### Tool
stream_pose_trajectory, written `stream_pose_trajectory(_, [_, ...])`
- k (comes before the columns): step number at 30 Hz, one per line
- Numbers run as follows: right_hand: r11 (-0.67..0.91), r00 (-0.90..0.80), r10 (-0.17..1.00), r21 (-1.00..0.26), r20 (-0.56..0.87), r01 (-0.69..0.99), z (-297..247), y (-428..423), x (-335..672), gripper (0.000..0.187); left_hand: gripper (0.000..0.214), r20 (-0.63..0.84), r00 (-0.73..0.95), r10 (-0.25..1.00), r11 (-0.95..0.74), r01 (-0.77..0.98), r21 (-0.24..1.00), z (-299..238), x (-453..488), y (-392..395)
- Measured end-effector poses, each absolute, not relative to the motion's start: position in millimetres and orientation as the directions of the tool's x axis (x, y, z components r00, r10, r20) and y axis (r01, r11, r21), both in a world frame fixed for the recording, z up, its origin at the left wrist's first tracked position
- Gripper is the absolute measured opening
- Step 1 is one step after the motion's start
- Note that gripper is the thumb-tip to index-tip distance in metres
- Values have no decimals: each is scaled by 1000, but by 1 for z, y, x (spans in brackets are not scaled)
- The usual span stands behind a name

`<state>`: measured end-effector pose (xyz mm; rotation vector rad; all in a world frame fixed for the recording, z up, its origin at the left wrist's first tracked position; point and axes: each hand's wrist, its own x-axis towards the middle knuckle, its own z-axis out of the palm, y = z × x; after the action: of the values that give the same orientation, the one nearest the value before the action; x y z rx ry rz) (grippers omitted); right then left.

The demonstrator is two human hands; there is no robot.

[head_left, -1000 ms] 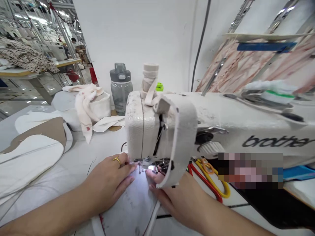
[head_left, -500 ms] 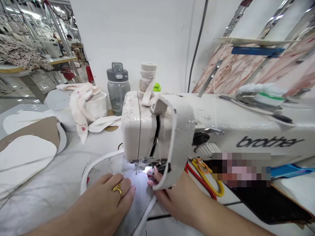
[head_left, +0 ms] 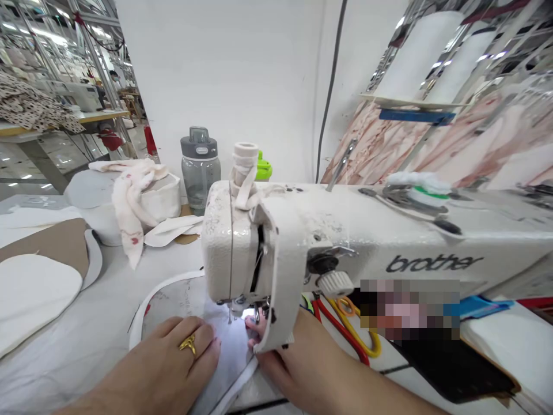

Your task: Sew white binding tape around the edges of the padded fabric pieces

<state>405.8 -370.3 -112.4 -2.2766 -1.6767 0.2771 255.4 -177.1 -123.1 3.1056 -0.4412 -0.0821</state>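
A pale, worn worktable fills the foreground, in what looks like a large sewing workshop.

Nearest, two bare hands rest on it. The left hand lies flat, fingers spread wide, pressing down a pale fabric piece with a white bound edge; it grips nothing. One gold ring sits on a finger. The right hand lies just beside the needle area, fingertips on the fabric and its white edging; the machine's head hides part of it, so I cannot tell how far it is closed or whether it pinches anything.

The fabric lies under the presser foot of one cream sewing machine, lit by a small lamp. A strip of white tape hangs down the machine's front. Right of the hands, two scissors lie under the machine arm: one red, one yellow.

To the left lie flat white and brown cut shapes. Farther back stand one grey bottle, one roll of tape on the machine top, one green object, and a white tub draped with pink-spotted cloth.

Behind is a white wall with one dark cable. At far right, two large white thread cones stand above pink printed fabric. At far left, another table holds spotted cloth.
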Motion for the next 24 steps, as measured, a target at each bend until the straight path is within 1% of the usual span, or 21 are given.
stream_pose_trajectory(2, [-251,285,957,-351,47,902,-114,-370,406,19,56,-39,942,-334,-941,-336,-51,-131,256,-171])
stream_pose_trajectory(4, [-219,264,960,-345,89,913,-116,-369,407,17,60,-34,933,-358,-930,-359,-79,-138,256,-167])
stream_pose_trajectory(6, [-196,253,959,-344,129,918,-119,-370,407,16,63,-21,948,-319,-946,-319,-60,-142,254,-167])
stream_pose_trajectory(9, [-169,237,960,-365,151,916,-120,-371,407,16,64,-10,973,-231,-973,-231,-14,-143,251,-170])
stream_pose_trajectory(16, [-155,225,967,-418,123,895,-116,-371,408,18,69,-87,966,-243,-969,-246,-31,-141,255,-164])
stream_pose_trajectory(21, [-165,226,969,-415,103,895,-111,-371,408,19,69,-34,980,-197,-980,-197,-11,-144,252,-165])
stream_pose_trajectory(24, [-176,234,968,-412,94,894,-108,-372,407,19,72,-15,976,-219,-974,-220,-57,-146,251,-163])
